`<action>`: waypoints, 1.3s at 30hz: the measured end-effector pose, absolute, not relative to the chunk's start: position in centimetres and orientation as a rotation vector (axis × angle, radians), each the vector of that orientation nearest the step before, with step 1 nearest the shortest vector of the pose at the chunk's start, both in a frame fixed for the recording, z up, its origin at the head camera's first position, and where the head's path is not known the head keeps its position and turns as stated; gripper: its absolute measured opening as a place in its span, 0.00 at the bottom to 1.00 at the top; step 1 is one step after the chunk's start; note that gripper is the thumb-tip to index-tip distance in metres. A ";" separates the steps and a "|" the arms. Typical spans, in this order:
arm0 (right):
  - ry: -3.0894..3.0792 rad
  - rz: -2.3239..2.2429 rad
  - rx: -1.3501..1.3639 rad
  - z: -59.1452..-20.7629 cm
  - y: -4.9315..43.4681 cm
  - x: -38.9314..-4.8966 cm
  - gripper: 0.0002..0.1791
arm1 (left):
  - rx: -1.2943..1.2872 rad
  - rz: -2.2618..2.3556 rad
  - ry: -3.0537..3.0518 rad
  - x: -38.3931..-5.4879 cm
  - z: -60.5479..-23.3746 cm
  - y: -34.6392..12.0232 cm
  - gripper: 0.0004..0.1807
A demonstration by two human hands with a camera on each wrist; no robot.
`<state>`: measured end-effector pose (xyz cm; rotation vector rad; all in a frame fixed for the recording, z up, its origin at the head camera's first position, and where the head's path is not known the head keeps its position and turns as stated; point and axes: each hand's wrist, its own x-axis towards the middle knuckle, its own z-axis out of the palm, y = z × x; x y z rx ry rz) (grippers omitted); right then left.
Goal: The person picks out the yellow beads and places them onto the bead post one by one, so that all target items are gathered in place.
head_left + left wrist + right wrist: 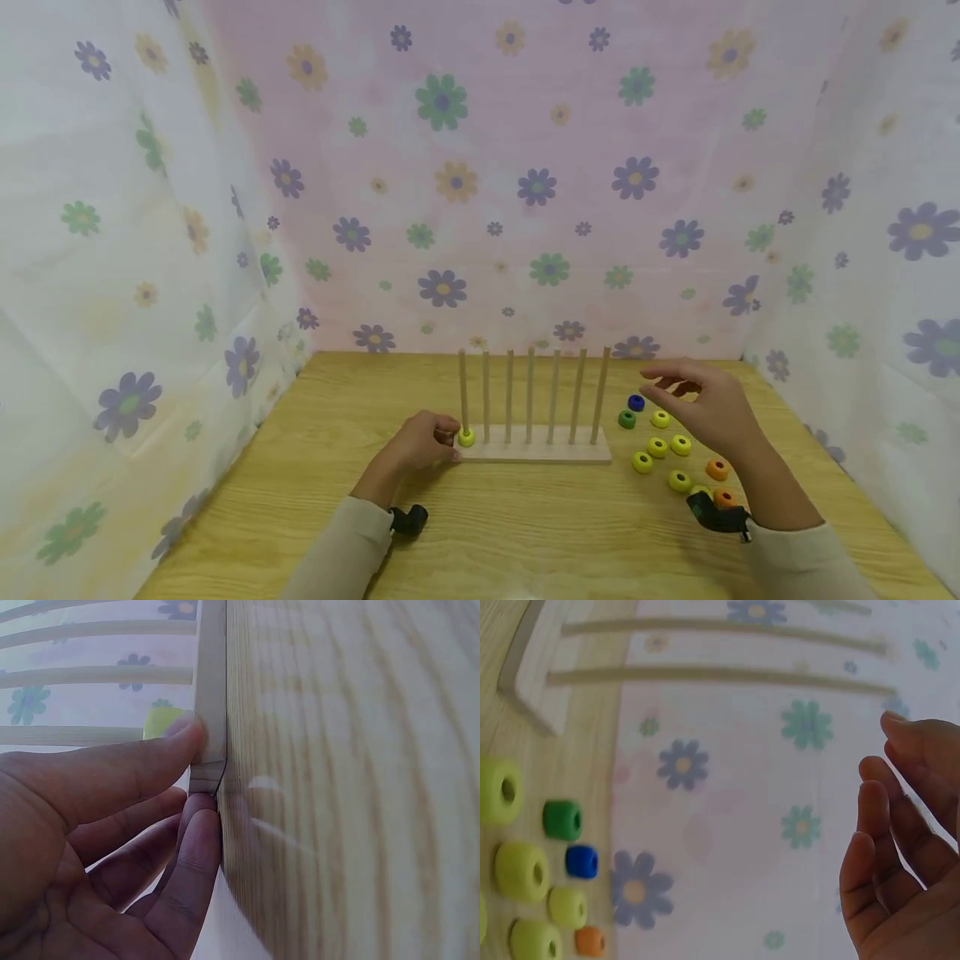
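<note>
A wooden peg rack (532,454) with a row of upright sticks stands on the table. One yellow bead (467,437) sits at the foot of its leftmost stick. At the rack's left end, my left hand (426,438) grips the base; in the left wrist view the thumb (184,735) lies on the base beside the yellow bead, and fingertips (201,832) touch its end. My right hand (708,404) is raised to the right of the rack, above the loose beads. Its fingers are loosely bent, with nothing between them in the right wrist view.
Loose beads lie right of the rack: a blue bead (636,403), a green bead (627,419), several yellow beads (657,448) and orange beads (717,469), some partly behind the right wrist's black camera mount (716,514). Flowered cloth (525,208) encloses the wooden table (510,533) on three sides.
</note>
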<state>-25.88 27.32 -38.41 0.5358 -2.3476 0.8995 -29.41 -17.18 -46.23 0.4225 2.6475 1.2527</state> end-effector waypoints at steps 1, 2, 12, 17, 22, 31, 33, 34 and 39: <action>-2.381 0.922 0.504 -38.7 27.9 -26.1 0.12 | 0.426 1.254 2.646 -29.4 -46.2 -17.2 0.30; -2.416 0.947 0.471 -39.0 28.4 -26.3 0.12 | 0.427 1.253 2.645 -29.4 -46.1 -17.2 0.30; -2.606 1.102 0.374 -41.7 32.3 -27.9 0.15 | 0.424 1.263 2.637 -29.6 -45.9 -17.2 0.27; -2.681 1.149 0.390 -42.4 33.3 -28.1 0.17 | 0.417 1.275 2.608 -29.7 -46.2 -17.3 0.26; -2.703 1.218 0.420 -42.8 34.3 -28.2 0.20 | 0.411 1.264 2.624 -29.8 -46.3 -17.3 0.30; -2.792 1.319 0.380 -43.6 35.7 -28.2 0.25 | 0.409 1.244 2.629 -29.9 -46.6 -17.3 0.31; -2.814 1.322 0.356 -43.7 35.8 -28.3 0.27 | 0.399 1.248 2.629 -29.9 -46.6 -17.3 0.30; -2.824 1.320 0.347 -43.7 35.9 -28.3 0.27 | 0.400 1.246 2.632 -29.9 -46.5 -17.3 0.30; -2.863 1.290 0.323 -43.6 35.9 -28.4 0.29 | 0.387 1.252 2.633 -29.9 -46.3 -17.3 0.29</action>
